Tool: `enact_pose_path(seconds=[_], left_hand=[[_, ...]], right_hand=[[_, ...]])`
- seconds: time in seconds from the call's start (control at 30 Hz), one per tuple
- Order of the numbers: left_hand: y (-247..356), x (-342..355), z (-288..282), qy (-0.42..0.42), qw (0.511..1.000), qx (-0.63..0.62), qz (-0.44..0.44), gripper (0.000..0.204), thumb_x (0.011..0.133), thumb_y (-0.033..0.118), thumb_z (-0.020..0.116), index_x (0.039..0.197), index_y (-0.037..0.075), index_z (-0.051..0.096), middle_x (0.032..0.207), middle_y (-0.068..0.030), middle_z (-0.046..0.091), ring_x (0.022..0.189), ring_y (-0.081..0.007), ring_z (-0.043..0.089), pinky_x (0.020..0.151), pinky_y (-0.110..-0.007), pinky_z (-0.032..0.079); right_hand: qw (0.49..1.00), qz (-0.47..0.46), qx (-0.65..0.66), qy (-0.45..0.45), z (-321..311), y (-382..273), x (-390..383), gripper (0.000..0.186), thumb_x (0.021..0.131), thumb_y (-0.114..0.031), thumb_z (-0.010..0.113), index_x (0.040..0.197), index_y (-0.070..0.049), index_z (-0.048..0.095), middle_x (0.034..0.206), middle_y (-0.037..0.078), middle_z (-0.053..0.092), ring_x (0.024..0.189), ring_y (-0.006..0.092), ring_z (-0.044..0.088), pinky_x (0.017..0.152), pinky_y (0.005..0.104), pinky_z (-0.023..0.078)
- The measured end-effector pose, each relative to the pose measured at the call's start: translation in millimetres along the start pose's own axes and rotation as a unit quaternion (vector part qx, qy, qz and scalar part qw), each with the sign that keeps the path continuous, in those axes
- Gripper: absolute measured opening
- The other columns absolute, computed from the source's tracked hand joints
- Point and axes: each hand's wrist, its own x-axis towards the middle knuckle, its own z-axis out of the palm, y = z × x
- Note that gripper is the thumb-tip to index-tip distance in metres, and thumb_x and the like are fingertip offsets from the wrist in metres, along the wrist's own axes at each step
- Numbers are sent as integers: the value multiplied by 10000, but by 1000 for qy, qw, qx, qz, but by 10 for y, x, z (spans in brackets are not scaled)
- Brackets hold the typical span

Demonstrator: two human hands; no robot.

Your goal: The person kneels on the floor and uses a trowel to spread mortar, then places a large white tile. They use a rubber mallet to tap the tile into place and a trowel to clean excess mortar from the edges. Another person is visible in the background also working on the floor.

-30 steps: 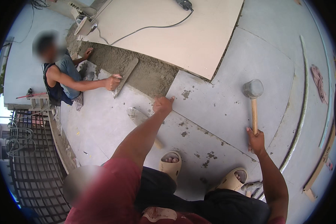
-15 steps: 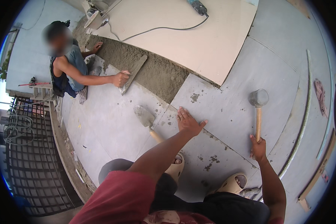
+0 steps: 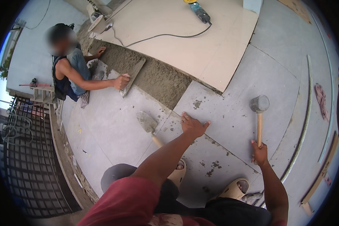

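My left hand (image 3: 194,126) lies on the grey floor tiles (image 3: 218,113) with fingers stretched out, over the joint between two of them. My right hand (image 3: 259,153) grips the wooden handle of a rubber mallet (image 3: 260,104), its grey head over the tile on the right. Left of my left arm a trowel (image 3: 146,121) with a wooden handle rests on the tiles, mortar stuck to its blade. Ahead of my left hand is a strip of wet mortar (image 3: 165,83). A crouching co-worker's hand (image 3: 121,81) holds a long flat float (image 3: 133,78) at the mortar's edge.
Beyond the mortar lies a cream tile surface (image 3: 177,49) with a corded power tool (image 3: 199,12). A bucket (image 3: 97,25) stands at the far left. A long metal straightedge (image 3: 304,128) and a rag (image 3: 320,98) lie at right. A dark metal grille (image 3: 34,162) is at left.
The view has shifted slightly. My left hand stays flat on the tiles and my right hand keeps its hold on the mallet. The co-worker's float has hardly moved.
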Motion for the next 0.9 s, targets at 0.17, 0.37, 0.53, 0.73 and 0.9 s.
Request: enact_pose_path(seconds=[0.17,0.37,0.53,0.73,0.9], left_hand=[[20,69,-180,-50,998,11,31,1058,880,814,356,1371,-110,510,1604,-339,101,1519,-416,118,1178,-443,274],[17,99,-29,33,999,-6,31,1062,864,813,406,1364,-118,511,1593,-335,163,1512,-415,153,1182,-437,275],[87,125,-184,-28,997,35,64,1061,859,813,416,1362,-116,514,1580,-325,222,1510,-414,154,1183,-446,281],[-173,453,-122,-24,996,-14,82,1001,829,836,429,1207,-61,663,1411,-297,510,1461,-426,296,1173,-432,301],[-46,387,-203,-29,993,6,114,966,840,814,439,1148,-67,688,1313,-291,591,1421,-414,379,1174,-469,293]], right_hand=[[1000,-4,-4,-11,-92,174,139,476,913,-444,699,894,-8,509,522,41,457,329,160,480,287,333,437],[999,-1,21,-35,-111,68,33,489,911,-460,694,903,2,534,538,44,474,343,160,491,305,334,443],[1000,1,18,-22,-125,141,17,503,895,-478,711,888,3,564,540,34,475,354,159,498,310,321,433],[999,-7,28,-41,-17,64,52,501,899,-478,709,880,-2,551,542,36,474,354,158,495,319,322,437],[997,30,55,-39,-120,35,-4,488,914,-462,698,901,1,546,573,43,486,380,155,503,335,329,449]])
